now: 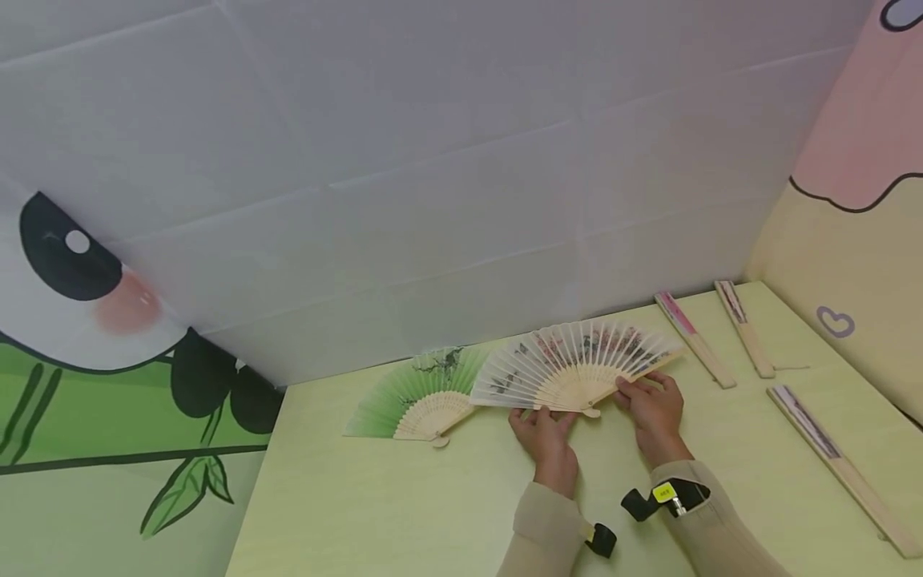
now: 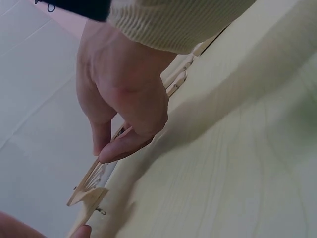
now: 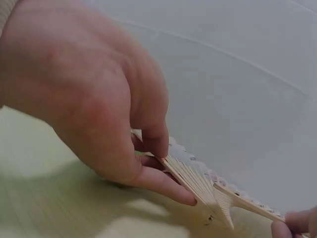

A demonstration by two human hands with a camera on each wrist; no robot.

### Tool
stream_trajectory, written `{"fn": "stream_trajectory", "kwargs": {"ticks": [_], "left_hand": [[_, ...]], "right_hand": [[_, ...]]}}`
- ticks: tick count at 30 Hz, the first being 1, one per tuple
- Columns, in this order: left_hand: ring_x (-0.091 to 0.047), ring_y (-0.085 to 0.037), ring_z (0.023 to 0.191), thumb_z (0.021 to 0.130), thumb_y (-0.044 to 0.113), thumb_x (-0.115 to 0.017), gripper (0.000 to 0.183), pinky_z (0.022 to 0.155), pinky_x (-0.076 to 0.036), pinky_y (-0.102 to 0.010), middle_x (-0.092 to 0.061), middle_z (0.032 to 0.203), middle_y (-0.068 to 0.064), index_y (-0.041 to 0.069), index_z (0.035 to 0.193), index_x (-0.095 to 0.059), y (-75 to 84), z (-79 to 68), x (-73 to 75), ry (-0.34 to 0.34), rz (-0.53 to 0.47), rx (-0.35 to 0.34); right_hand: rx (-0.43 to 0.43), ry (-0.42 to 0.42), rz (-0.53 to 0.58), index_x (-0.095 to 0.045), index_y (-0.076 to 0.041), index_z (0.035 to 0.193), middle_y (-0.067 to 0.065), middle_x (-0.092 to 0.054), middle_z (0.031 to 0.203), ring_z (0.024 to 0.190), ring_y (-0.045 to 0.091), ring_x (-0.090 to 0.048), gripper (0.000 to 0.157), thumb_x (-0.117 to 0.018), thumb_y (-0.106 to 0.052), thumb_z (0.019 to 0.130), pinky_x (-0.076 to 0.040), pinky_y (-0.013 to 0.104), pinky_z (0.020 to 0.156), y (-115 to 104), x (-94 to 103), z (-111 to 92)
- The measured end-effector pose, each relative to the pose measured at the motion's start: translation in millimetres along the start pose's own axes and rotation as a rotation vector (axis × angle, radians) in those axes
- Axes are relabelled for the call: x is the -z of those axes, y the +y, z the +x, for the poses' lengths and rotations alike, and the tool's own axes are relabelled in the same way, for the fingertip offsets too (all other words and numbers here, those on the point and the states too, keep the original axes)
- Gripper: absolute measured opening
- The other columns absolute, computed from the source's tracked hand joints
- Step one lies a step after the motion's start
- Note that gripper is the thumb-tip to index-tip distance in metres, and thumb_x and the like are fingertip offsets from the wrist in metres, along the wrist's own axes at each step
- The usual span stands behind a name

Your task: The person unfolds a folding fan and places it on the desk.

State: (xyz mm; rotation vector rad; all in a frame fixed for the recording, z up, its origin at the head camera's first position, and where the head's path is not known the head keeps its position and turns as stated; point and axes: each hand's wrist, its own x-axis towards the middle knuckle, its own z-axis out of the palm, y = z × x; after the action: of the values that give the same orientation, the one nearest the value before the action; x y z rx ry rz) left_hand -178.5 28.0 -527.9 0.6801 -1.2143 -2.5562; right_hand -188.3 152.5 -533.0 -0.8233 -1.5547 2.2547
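Observation:
A spread white folding fan (image 1: 570,383) with red and dark flower prints is held up near the back of the table. My left hand (image 1: 546,443) pinches its left outer rib between thumb and fingers. On the other side, my right hand (image 1: 654,410) grips the right outer rib. The fan's pivot (image 3: 210,216) sits between both hands, low over the tabletop. Left of it lies an open green fan (image 1: 425,393) with a dark branch print, its right side partly overlapped by the white one in the head view.
Three folded fans lie on the right: a pink one (image 1: 681,320), one with a dark pattern (image 1: 746,328) by the back corner, and a closer one (image 1: 836,457). The pale yellow-green table (image 1: 346,513) meets a grey-white wall (image 1: 433,200) behind.

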Motion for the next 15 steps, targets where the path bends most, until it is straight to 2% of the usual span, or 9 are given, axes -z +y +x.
{"fn": "stream_trajectory", "kwargs": {"ticks": [6,11,15], "left_hand": [[-0.060,-0.025,0.092,0.099,-0.015,-0.046,0.033,0.089,-0.062,-0.053,-0.047,0.110,-0.021,-0.006,0.130,-0.036,-0.3,2.7,2.4,-0.029,0.075,0.044],[-0.061,-0.029,0.102,0.103,-0.007,-0.046,0.036,0.102,-0.054,-0.060,-0.053,0.122,-0.027,-0.009,0.137,-0.034,4.8,1.3,4.0,-0.077,0.141,0.098],[-0.057,-0.025,0.102,0.104,-0.001,-0.045,0.039,0.108,-0.048,-0.063,-0.058,0.120,-0.020,-0.008,0.141,-0.035,8.3,-0.3,4.0,-0.096,0.182,0.147]], "right_hand": [[-0.013,-0.021,-0.053,-0.038,0.010,0.140,-0.001,-0.059,0.080,0.067,0.001,-0.066,0.054,-0.069,0.012,0.095,-0.062,0.019,0.070,4.3,2.7,7.3],[-0.035,-0.048,-0.084,-0.034,0.012,0.150,0.004,-0.060,0.088,0.069,0.001,-0.067,0.060,-0.064,0.013,0.098,-0.062,0.019,0.071,2.5,4.7,9.9],[-0.048,-0.062,-0.109,-0.031,0.012,0.153,0.010,-0.061,0.096,0.069,0.001,-0.067,0.064,-0.063,0.012,0.098,-0.061,0.019,0.071,1.4,6.2,11.4]]}}
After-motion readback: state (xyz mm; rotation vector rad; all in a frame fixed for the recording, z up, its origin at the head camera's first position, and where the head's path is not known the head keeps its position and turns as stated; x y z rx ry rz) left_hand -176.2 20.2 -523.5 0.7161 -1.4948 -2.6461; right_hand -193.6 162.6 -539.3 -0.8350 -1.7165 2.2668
